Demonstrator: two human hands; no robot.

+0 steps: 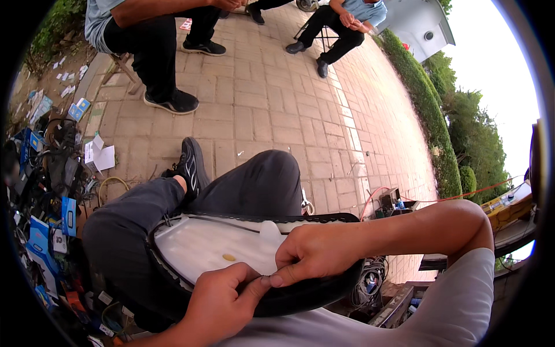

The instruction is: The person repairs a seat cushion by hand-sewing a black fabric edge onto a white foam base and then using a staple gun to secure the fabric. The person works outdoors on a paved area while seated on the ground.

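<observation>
A vehicle seat lies upside down across my lap, its white plastic base facing up and a black cover wrapped round its rim. My left hand is closed at the seat's near edge, thumb and forefinger pinching the cover's edge. Coming from the right, my right hand pinches the same edge, and the two thumb tips almost touch. The exact bit of edge between the fingers is hidden. A small yellowish oval spot shows on the base, and a whitish raised part stands near its far side.
Boxes, cables and black parts are heaped at the left. An opened white carton lies on the paving. Two seated people are ahead. A coil of wire and a toolbox are at the right, with a red hose.
</observation>
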